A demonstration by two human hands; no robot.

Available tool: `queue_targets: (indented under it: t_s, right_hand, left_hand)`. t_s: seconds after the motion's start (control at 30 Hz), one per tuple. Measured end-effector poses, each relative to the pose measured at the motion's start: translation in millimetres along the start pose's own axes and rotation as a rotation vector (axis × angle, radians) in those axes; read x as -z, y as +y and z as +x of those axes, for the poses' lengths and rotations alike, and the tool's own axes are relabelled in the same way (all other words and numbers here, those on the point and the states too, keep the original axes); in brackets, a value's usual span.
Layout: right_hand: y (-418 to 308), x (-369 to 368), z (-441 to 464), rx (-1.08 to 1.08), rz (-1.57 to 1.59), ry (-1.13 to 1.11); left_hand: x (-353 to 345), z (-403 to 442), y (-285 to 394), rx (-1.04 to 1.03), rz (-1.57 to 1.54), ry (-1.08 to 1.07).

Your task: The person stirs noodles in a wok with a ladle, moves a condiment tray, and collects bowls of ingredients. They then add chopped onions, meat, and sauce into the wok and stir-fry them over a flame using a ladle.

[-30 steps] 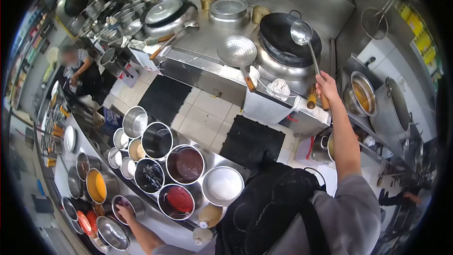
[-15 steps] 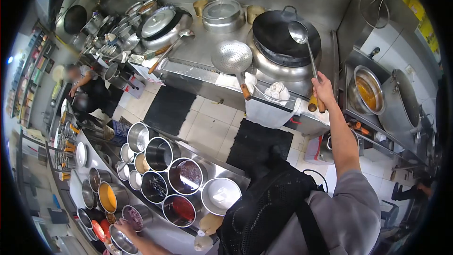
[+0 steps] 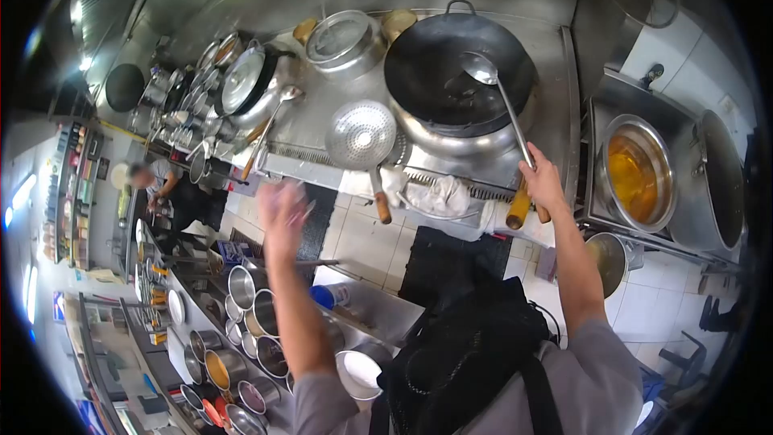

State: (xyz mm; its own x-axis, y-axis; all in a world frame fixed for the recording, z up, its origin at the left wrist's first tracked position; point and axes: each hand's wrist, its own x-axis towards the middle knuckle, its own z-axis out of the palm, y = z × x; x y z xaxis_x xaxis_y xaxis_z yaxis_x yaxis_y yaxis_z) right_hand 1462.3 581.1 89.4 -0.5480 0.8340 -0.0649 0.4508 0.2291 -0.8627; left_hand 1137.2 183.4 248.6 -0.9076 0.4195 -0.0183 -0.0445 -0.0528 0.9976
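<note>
My right hand (image 3: 544,184) is closed around the handle of a steel ladle (image 3: 481,69). The ladle's bowl rests inside a black wok (image 3: 439,101) on the burner, over a dark, slightly shiny bottom. My left hand (image 3: 285,217) is raised over the walkway between stove and counter, smeared by motion. Its fingers look curled, with small pinkish-purple bits at their edge that I cannot make out. Left of the wok lies a perforated strainer (image 3: 361,135) with a wooden handle, near a crumpled white cloth (image 3: 439,196).
A steel bowl of orange oil (image 3: 632,180) stands on the right beside a large pot (image 3: 719,185). Several ingredient pots, including a yellow-filled one (image 3: 221,369), line the lower-left counter. A lidded pot (image 3: 342,39) sits behind the strainer. Another person (image 3: 181,197) stands far left.
My left hand has risen from the lower-left pots towards the stove. The ladle's bowl has moved deeper into the wok. The view has shifted, and a blue-labelled container now shows on the counter.
</note>
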Motion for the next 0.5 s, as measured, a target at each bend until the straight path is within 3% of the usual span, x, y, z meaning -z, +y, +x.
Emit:
queue_targets:
  t_s: [0.07,0.1,0.17,0.23,0.33,0.43,0.5]
  right_hand:
    - [-6,13,6,-0.012,0.004,0.005]
    - [-9,20,10,-0.018,0.005,0.007]
    - [-16,34,14,-0.069,-0.049,-0.015]
    - [-5,43,20,-0.025,-0.047,0.004]
    - [-8,55,24,-0.028,-0.074,-0.017]
    - [-8,64,30,-0.030,-0.089,-0.023]
    - [-10,66,36,-0.042,-0.088,-0.029]
  left_hand:
    - [-114,55,-26,0.083,0.015,-0.057]
    - [-148,94,-55,0.019,0.159,-0.201]
    - [-225,134,-92,0.002,0.125,-0.352]
    - [-276,173,-124,0.053,0.222,-0.423]
    - [-320,200,-140,0.085,0.631,-0.379]
    - [-335,211,-139,0.184,0.478,-0.284]
    - [-334,215,-141,0.145,0.469,-0.258]
